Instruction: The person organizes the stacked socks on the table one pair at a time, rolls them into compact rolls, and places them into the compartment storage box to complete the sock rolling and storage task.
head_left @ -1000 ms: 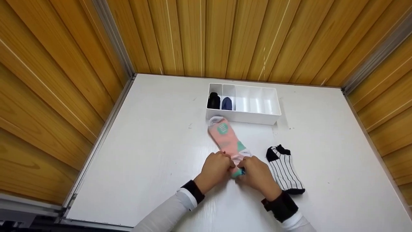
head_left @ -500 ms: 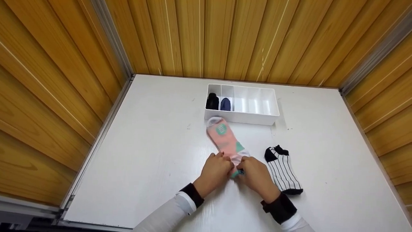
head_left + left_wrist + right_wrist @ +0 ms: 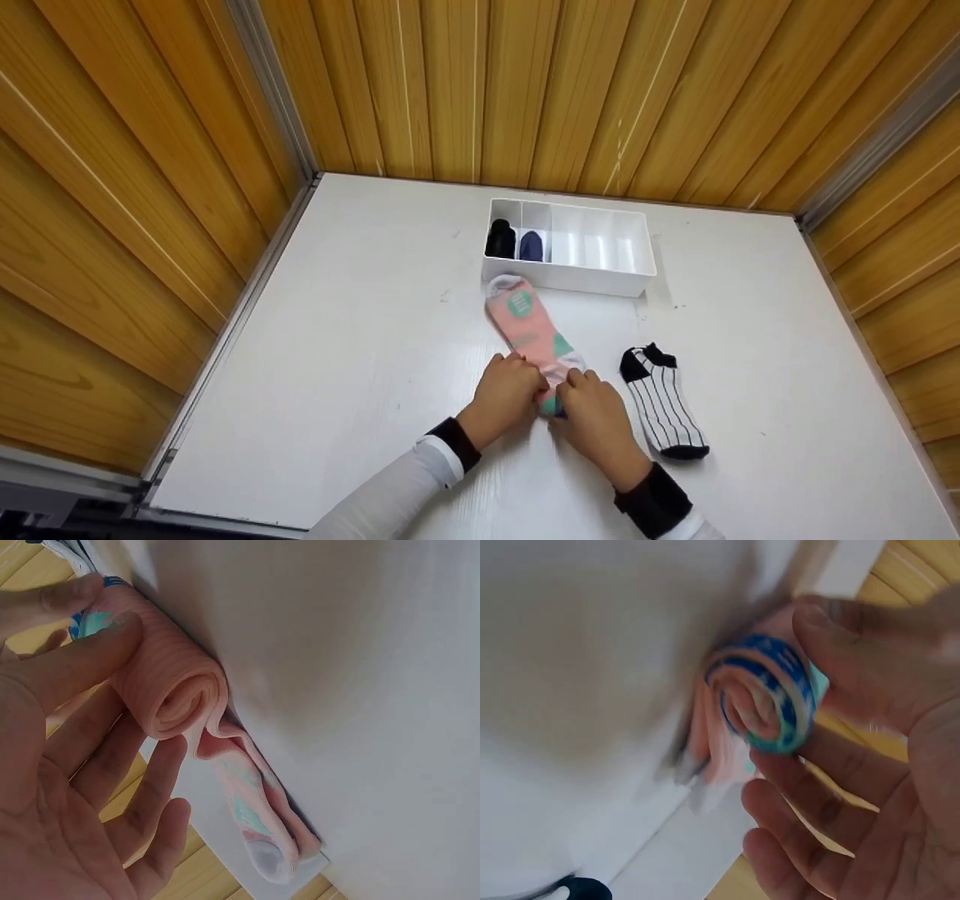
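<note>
A pink sock with green and white patches lies on the table, its near end rolled up. In the left wrist view the roll shows a pink spiral end, with the flat part trailing off to a white tip. My left hand grips the roll's left side between thumb and fingers. On its other side my right hand pinches the roll. The right wrist view shows the roll's blue-and-green banded end, slightly blurred. To the right of my right hand lies a white sock with black stripes.
A white divided box stands behind the pink sock. Its left compartments hold a black rolled item and a dark blue one. Wood-panelled walls border the white table at the back and sides.
My right hand's fingers have shifted slightly on the roll. My left hand keeps its hold, and the pink sock lies in nearly the same place. The view has tilted a little.
</note>
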Available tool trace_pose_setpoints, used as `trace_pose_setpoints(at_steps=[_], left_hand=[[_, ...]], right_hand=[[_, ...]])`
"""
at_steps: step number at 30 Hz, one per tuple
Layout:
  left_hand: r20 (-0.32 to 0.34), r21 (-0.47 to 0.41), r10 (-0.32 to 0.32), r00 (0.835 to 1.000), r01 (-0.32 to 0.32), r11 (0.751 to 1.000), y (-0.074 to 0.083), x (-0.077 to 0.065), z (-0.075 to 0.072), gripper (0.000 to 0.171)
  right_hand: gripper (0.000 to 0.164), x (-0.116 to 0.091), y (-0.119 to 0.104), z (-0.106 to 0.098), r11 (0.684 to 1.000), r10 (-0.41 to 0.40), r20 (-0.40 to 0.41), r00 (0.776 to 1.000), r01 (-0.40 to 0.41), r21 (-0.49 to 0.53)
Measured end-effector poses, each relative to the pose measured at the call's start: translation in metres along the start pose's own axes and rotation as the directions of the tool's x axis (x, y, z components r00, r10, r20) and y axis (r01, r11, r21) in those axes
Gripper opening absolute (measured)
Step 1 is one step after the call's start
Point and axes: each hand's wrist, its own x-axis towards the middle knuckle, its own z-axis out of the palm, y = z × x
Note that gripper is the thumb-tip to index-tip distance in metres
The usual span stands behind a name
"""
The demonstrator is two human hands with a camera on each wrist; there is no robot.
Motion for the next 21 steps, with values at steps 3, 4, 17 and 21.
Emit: trace_pose_setpoints(at_steps=[3,4,17,21], left_hand=[[-0.020,0.030,-0.011,1.000,0.012,0.999,0.003,0.002,-0.001,0.015],[-0.027,0.061,-0.006,1.000,0.008,0.998,0.005,0.001,-0.002,0.012],[-0.004,0.208,0.005,1.000,-0.004,0.978,0.019,0.001,0.002,0.005],[0.056,0.079,-0.031,0.998,0.026,0.997,0.007,0.004,-0.001,0.010]], right_hand=[[0.032,-0.004,-0.005,0.005,0.998,-0.039,-0.047,0.998,0.037,-0.047],[0.030,-0.004,-0.006,0.007,0.998,-0.044,-0.052,0.998,0.042,-0.048],[0.028,0.000,0.007,-0.001,0.999,-0.014,0.068,0.998,0.012,0.033],[0.030,-0.004,0.003,0.001,0.999,-0.034,0.018,0.999,0.034,0.010]])
